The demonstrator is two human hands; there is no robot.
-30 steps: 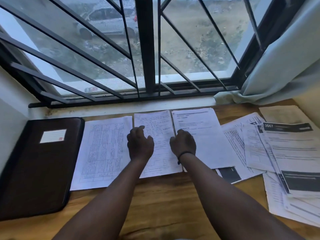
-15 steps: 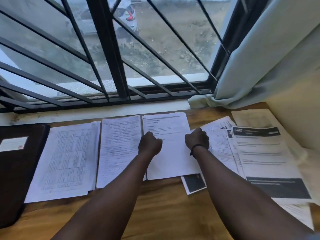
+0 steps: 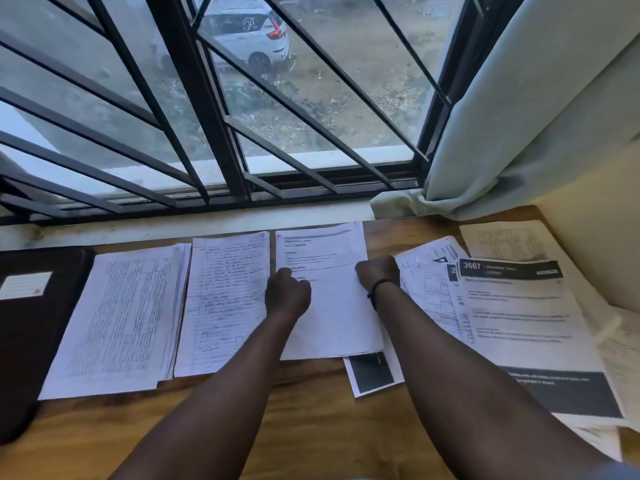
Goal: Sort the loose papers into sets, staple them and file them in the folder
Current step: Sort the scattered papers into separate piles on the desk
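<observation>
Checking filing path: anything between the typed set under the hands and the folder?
Yes. Two sets lie between the typed set and the folder: the handwritten set and the table set.

Wooden desk (image 3: 311, 427), warm brown grain, across the lower frame. White sill (image 3: 173, 226) along its far edge. Window (image 3: 329, 109) filling the upper frame, fitted with dark metal bars (image 3: 194, 98), some diagonal. Pale curtain (image 3: 519, 109) gathered upper right. Cream wall (image 3: 595, 220) at right. Outside: white car (image 3: 249, 32) on bare ground, dull daylight.
</observation>
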